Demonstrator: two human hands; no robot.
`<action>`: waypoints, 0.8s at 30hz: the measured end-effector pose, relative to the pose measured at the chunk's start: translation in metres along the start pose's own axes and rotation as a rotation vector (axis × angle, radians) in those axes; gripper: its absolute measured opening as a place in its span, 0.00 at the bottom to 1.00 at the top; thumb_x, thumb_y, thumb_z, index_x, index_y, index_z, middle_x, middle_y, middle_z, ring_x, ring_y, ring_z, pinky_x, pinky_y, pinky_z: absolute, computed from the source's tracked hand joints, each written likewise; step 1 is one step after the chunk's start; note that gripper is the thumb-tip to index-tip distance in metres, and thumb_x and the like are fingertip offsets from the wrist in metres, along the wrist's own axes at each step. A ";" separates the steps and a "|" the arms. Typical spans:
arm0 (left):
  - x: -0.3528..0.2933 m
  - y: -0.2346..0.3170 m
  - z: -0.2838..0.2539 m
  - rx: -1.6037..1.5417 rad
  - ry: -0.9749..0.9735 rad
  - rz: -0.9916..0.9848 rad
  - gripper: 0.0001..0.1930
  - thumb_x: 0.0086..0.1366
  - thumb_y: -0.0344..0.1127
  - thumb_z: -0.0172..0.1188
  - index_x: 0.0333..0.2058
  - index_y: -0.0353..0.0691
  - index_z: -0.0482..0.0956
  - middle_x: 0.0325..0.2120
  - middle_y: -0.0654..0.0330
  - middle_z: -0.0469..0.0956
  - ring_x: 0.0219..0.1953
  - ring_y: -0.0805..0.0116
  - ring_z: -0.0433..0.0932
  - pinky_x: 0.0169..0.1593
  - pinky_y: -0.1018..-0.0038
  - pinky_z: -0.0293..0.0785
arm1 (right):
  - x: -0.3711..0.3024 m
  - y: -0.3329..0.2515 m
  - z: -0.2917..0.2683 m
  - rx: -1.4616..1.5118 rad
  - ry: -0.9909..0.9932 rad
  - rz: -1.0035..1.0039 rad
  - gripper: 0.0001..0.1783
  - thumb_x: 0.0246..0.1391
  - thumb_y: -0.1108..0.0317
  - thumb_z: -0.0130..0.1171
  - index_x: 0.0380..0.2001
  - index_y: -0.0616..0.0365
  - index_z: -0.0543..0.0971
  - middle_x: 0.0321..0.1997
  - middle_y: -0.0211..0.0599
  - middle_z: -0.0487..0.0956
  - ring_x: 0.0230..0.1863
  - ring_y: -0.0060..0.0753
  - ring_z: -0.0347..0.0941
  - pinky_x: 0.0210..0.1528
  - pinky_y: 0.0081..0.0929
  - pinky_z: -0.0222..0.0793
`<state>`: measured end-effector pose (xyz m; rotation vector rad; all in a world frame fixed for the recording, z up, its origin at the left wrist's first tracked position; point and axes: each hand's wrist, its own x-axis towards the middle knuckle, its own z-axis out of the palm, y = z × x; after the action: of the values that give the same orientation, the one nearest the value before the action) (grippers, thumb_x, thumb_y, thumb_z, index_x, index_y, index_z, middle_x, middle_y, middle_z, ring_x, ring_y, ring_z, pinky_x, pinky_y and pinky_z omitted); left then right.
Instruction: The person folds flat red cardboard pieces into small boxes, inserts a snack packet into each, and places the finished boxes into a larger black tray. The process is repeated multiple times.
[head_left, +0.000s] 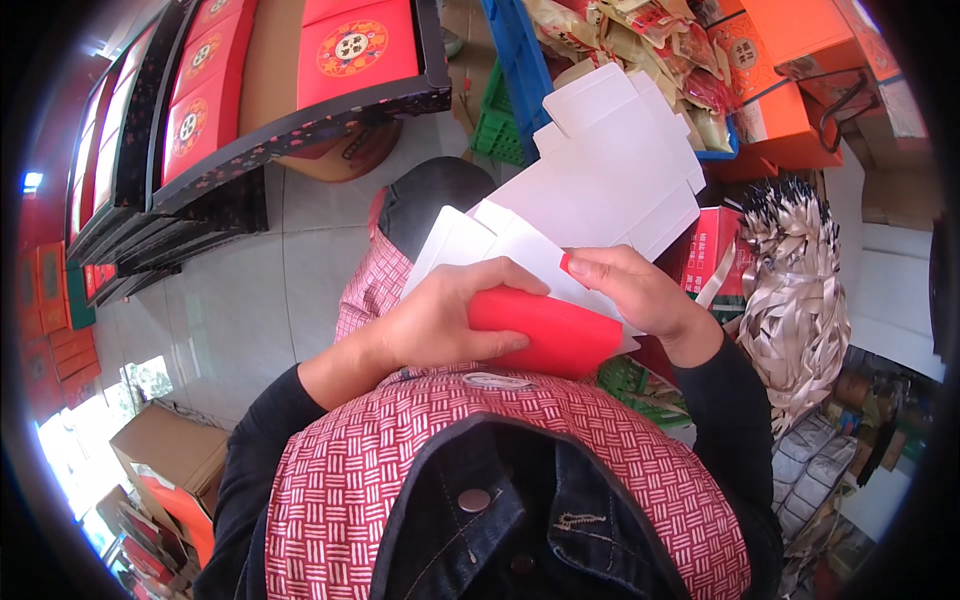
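In front of my apron [620, 470] I hold an unfolded card box blank [625, 165], white on its inside and red outside. Its far part spreads away from me, with flaps and tabs standing out along the edges. The near panel is bent over, so its curved red face [560, 335] shows. My left hand [440, 310] is closed around this red panel, fingers over the top and thumb along its near side. On the right, my right hand [640, 295] grips the blank's edge, thumb lying on the card beside a small red corner. Its other fingers are partly hidden.
Black patterned trays [300, 125] with red boxes are stacked at far left. A blue crate [520, 65] of packaged goods and a green crate [500, 120] stand ahead. Orange boxes [765, 125] and a bundle of beige ribbon handles [795, 310] are to the right. A cardboard carton [170, 450] sits lower left.
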<state>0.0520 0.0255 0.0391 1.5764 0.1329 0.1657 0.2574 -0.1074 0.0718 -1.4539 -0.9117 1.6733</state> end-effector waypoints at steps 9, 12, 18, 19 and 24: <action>-0.005 -0.007 0.000 -0.015 0.016 -0.188 0.14 0.53 0.30 0.69 0.39 0.36 0.79 0.33 0.57 0.81 0.37 0.68 0.80 0.44 0.74 0.75 | 0.000 -0.004 0.020 -0.345 0.071 -0.140 0.24 0.65 0.65 0.43 0.57 0.73 0.68 0.51 0.56 0.76 0.53 0.43 0.74 0.56 0.29 0.66; -0.005 -0.002 0.002 -0.004 0.034 -0.163 0.13 0.54 0.30 0.68 0.38 0.36 0.79 0.33 0.56 0.81 0.36 0.67 0.80 0.44 0.74 0.75 | 0.002 -0.002 0.020 -0.450 0.055 -0.192 0.24 0.64 0.65 0.43 0.57 0.75 0.67 0.54 0.61 0.74 0.55 0.50 0.72 0.58 0.32 0.65; -0.009 0.005 0.004 0.048 0.090 -0.130 0.15 0.54 0.29 0.68 0.41 0.36 0.77 0.34 0.54 0.80 0.38 0.64 0.81 0.45 0.73 0.76 | -0.003 -0.012 0.019 -0.439 -0.040 -0.178 0.25 0.64 0.66 0.43 0.56 0.77 0.67 0.55 0.63 0.73 0.57 0.52 0.71 0.60 0.32 0.64; -0.010 0.005 0.004 0.048 0.101 -0.118 0.16 0.54 0.29 0.68 0.41 0.36 0.77 0.34 0.54 0.80 0.38 0.64 0.81 0.45 0.73 0.76 | -0.003 -0.009 0.020 -0.453 -0.034 -0.207 0.24 0.64 0.66 0.43 0.56 0.77 0.67 0.54 0.63 0.73 0.56 0.52 0.71 0.60 0.32 0.64; -0.011 0.006 0.005 0.042 0.117 -0.135 0.18 0.53 0.29 0.68 0.44 0.36 0.76 0.36 0.53 0.80 0.40 0.63 0.81 0.46 0.72 0.76 | 0.001 -0.008 0.026 -0.504 0.032 -0.275 0.23 0.64 0.67 0.43 0.54 0.78 0.67 0.54 0.64 0.72 0.56 0.54 0.71 0.59 0.33 0.64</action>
<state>0.0421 0.0187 0.0452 1.5942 0.3353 0.1500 0.2322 -0.1040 0.0816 -1.5766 -1.5168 1.2657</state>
